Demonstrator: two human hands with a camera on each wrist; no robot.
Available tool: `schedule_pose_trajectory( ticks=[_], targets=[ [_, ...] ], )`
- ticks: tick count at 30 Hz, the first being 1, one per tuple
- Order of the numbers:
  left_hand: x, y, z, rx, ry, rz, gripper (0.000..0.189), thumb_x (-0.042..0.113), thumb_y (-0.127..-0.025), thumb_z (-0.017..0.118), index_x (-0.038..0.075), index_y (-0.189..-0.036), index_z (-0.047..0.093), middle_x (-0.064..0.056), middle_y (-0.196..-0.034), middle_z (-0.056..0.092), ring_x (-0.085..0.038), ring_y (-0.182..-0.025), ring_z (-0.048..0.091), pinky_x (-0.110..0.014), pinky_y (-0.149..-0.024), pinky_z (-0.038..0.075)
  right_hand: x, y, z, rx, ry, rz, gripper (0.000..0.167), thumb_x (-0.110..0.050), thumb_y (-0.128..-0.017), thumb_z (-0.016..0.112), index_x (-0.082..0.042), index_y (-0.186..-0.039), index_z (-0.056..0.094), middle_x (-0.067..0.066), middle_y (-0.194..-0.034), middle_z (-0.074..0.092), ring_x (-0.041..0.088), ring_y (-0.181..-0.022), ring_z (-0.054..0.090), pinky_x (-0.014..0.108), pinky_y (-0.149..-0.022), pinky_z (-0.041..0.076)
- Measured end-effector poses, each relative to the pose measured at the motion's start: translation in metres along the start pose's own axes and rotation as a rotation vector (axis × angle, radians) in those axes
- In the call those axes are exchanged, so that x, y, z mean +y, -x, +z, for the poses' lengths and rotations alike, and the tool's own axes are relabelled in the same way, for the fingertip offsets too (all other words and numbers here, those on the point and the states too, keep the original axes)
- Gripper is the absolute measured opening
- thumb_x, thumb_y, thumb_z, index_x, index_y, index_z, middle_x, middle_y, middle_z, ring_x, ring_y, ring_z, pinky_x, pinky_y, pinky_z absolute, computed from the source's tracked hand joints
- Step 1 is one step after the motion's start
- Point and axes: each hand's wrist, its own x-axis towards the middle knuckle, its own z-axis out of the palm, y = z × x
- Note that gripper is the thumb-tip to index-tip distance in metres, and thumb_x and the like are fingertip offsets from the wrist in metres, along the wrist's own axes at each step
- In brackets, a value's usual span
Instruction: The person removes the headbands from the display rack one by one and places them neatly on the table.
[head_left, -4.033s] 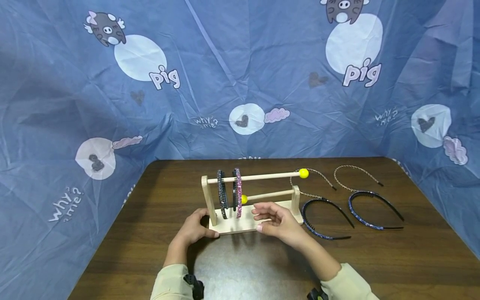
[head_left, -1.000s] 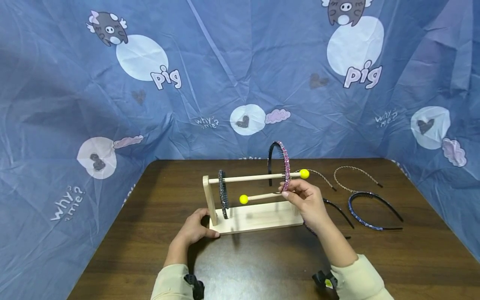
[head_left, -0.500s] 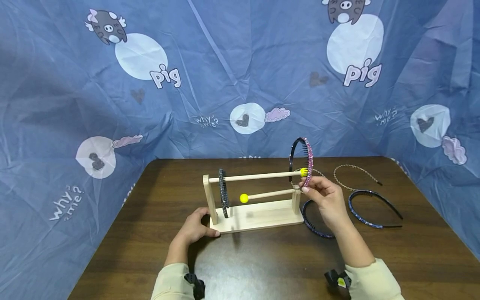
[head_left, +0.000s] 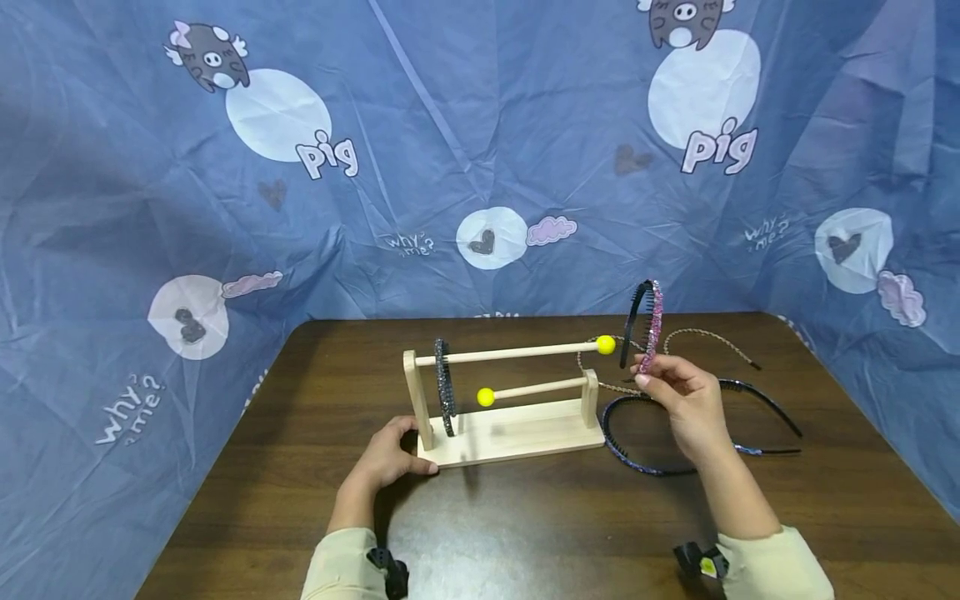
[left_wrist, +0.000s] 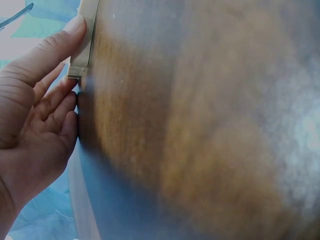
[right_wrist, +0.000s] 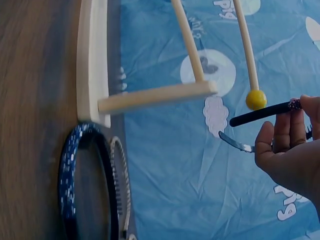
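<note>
My right hand (head_left: 693,408) pinches a pink glittery headband (head_left: 655,321) near one end, its toothed black inner side facing left. It is held up just right of the yellow ball tip (head_left: 605,344) on the stand's upper rod. In the right wrist view the headband's black end (right_wrist: 255,116) points toward that ball. My left hand (head_left: 388,457) holds the left end of the wooden headband stand (head_left: 517,433), thumb on the front edge of the base (left_wrist: 86,42). A dark glittery headband (head_left: 445,387) hangs on the upper rod near the left post.
Right of the stand, a blue glittery headband (head_left: 622,454) lies on the brown table (head_left: 525,533). A second blue one (head_left: 776,408) lies farther right, partly behind my right hand. Two thin braided headbands (head_left: 708,332) lie behind. A blue printed cloth (head_left: 420,167) hangs at the back.
The pink headband has left the stand's upper rod, drawn rightward past the yellow ball by my right hand. My left hand has stayed at the base.
</note>
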Motion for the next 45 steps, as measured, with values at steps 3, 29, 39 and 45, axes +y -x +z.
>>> schedule_pose_trajectory(
  ticks=[3, 29, 39, 45],
  targets=[
    [0.000, 0.000, 0.000, 0.002, -0.001, 0.004, 0.054, 0.014, -0.050, 0.091, 0.009, -0.096, 0.064, -0.009, -0.113, 0.058, -0.031, -0.110, 0.050, -0.047, -0.098, 0.034, -0.001, 0.001, -0.007, 0.010, -0.005, -0.004, 0.015, 0.021, -0.080, 0.055, 0.016, -0.094, 0.059, 0.008, -0.095, 0.068, 0.016, -0.082, 0.063, 0.022, -0.073, 0.051],
    [0.000, 0.001, 0.000, 0.003, -0.003, 0.006, 0.052, 0.013, -0.051, 0.091, 0.009, -0.095, 0.064, -0.010, -0.113, 0.058, -0.031, -0.111, 0.050, -0.046, -0.098, 0.034, 0.007, 0.012, -0.074, 0.085, 0.153, -0.026, 0.018, 0.020, -0.078, 0.059, 0.012, -0.092, 0.066, 0.003, -0.087, 0.069, 0.008, -0.074, 0.060, 0.015, -0.062, 0.049],
    [0.000, 0.002, 0.000, 0.003, -0.005, 0.002, 0.053, 0.013, -0.050, 0.091, 0.009, -0.096, 0.064, -0.010, -0.113, 0.058, -0.031, -0.110, 0.050, -0.046, -0.098, 0.034, 0.011, 0.013, -0.097, 0.154, 0.255, -0.001, 0.025, 0.026, -0.075, 0.056, 0.011, -0.091, 0.067, -0.002, -0.084, 0.068, 0.005, -0.076, 0.061, 0.012, -0.063, 0.047],
    [0.000, 0.001, 0.000, 0.006, 0.000, 0.007, 0.053, 0.013, -0.050, 0.091, 0.009, -0.096, 0.064, -0.010, -0.114, 0.058, -0.031, -0.111, 0.050, -0.046, -0.098, 0.034, 0.012, 0.013, -0.113, 0.162, 0.314, -0.002, 0.021, 0.026, -0.074, 0.056, 0.016, -0.091, 0.065, -0.003, -0.082, 0.067, 0.005, -0.077, 0.059, 0.011, -0.063, 0.046]
  ],
)
